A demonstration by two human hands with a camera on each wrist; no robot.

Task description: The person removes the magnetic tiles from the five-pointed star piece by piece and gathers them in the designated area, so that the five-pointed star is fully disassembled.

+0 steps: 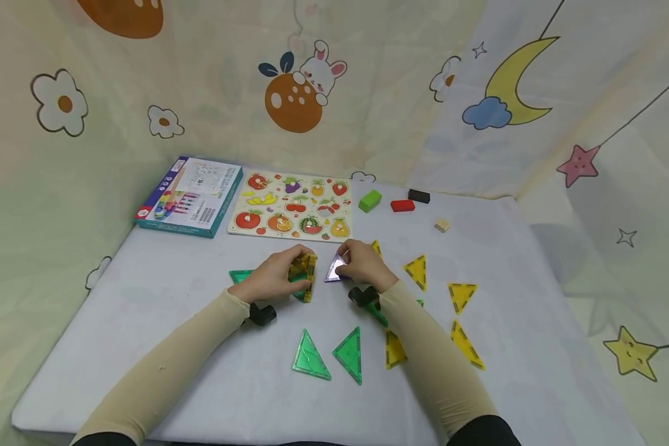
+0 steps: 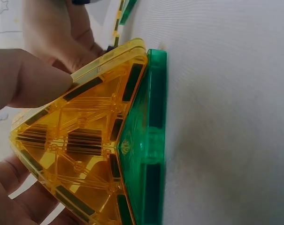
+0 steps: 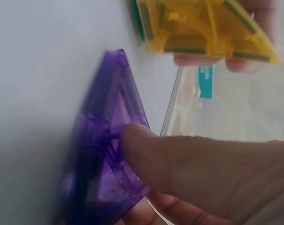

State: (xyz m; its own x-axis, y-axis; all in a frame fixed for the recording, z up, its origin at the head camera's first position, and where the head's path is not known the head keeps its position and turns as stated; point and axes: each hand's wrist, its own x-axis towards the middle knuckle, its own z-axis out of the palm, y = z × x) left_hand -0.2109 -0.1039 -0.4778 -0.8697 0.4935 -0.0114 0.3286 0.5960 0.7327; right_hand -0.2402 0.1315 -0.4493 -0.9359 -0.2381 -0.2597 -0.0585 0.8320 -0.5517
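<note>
My left hand (image 1: 274,274) grips yellow see-through magnetic tiles (image 2: 80,122), triangles joined edge to edge and raised on a green triangle tile (image 2: 153,98). In the left wrist view, the thumb presses their upper edge and fingers lie behind the lower one. Just to the right, my right hand (image 1: 366,265) pinches a purple triangle tile (image 3: 114,161) between thumb and fingers, tilted up close to the white tabletop. A small gap separates it from the yellow tiles. Another green triangle (image 1: 240,276) lies flat beside the left hand, partly hidden by it.
Green triangles (image 1: 310,358) lie near the front, and several yellow triangles (image 1: 417,272) spread on the right, some under the right forearm. At the back are a boxed set (image 1: 192,195), a fruit puzzle board (image 1: 290,206), and green (image 1: 370,201), red (image 1: 402,205) and black (image 1: 419,196) blocks.
</note>
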